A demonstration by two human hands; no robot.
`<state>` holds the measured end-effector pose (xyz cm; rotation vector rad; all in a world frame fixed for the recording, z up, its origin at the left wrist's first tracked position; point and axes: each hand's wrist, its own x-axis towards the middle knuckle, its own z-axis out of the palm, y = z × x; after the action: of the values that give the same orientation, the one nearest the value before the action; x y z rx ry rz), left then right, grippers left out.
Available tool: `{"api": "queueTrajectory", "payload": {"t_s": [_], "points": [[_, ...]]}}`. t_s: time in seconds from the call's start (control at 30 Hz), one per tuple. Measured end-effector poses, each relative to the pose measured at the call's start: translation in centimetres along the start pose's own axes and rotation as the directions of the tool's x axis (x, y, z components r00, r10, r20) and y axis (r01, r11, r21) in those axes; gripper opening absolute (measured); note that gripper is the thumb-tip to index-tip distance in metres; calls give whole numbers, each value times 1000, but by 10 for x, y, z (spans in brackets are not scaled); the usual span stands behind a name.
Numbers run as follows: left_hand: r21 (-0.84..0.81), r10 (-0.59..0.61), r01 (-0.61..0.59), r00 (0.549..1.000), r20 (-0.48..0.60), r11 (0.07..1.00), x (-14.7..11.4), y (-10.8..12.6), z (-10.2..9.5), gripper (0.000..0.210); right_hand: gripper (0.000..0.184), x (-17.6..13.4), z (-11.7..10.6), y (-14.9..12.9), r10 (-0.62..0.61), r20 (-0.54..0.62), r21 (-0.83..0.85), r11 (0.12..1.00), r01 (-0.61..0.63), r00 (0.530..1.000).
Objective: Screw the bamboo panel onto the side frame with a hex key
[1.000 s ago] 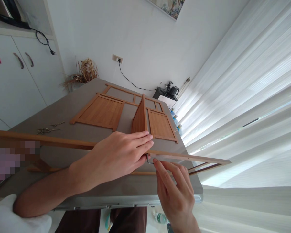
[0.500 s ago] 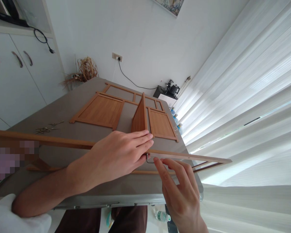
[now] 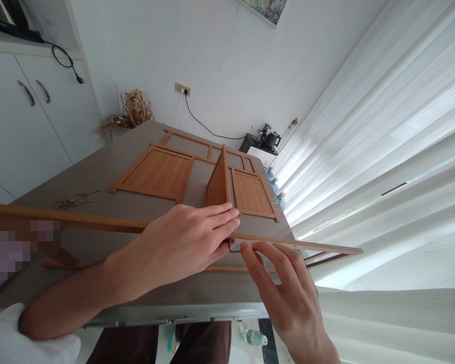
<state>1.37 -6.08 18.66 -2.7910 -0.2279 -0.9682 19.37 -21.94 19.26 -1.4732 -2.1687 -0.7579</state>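
My left hand (image 3: 189, 237) reaches across from the left, its fingers laid together over the joint between an upright wooden panel (image 3: 219, 179) and the long rail of a wooden frame (image 3: 109, 223). Its thumb grips from below, beside the bend of a small L-shaped hex key (image 3: 231, 246). The key's short end goes into the near side of the rail; its tip is hidden. At the key's free arm, the thumb and forefinger of my right hand (image 3: 288, 293) are closed in a pinch, the other fingers curled near the rail.
Flat wooden panels (image 3: 155, 172) joined by rails lie farther back on the grey table (image 3: 98, 169). Several screws (image 3: 74, 202) are scattered at the left. A pixelated patch covers the left edge. White curtains (image 3: 382, 151) hang at the right; a plastic bottle (image 3: 254, 337) lies below the table.
My right hand has shifted slightly right and its wrist has turned, with the hex key's free arm swinging up a little. My left hand and the wooden pieces stay in place.
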Motion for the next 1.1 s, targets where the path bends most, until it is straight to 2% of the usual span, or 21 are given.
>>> {"api": "queueTrajectory", "payload": {"t_s": [0.1,0.4,0.7,1.1], "points": [[-3,1,-1,1000,6,1000,-1,0,1,33,30,2,-2,2,-22,18,-4,1000,22,1000],[4,7,-7,1000,-6,1000,1,-1,-1,34,38,-15,13,-2,92,-39,67,994,-89,995],[12,-3,3,1000,6,1000,-1,0,0,34,34,-14,14,-5,69,-75,46,997,-66,995],[8,-5,5,1000,10,1000,-2,1,1,35,34,-10,10,-3,66,-65,-8,998,-66,996]]}}
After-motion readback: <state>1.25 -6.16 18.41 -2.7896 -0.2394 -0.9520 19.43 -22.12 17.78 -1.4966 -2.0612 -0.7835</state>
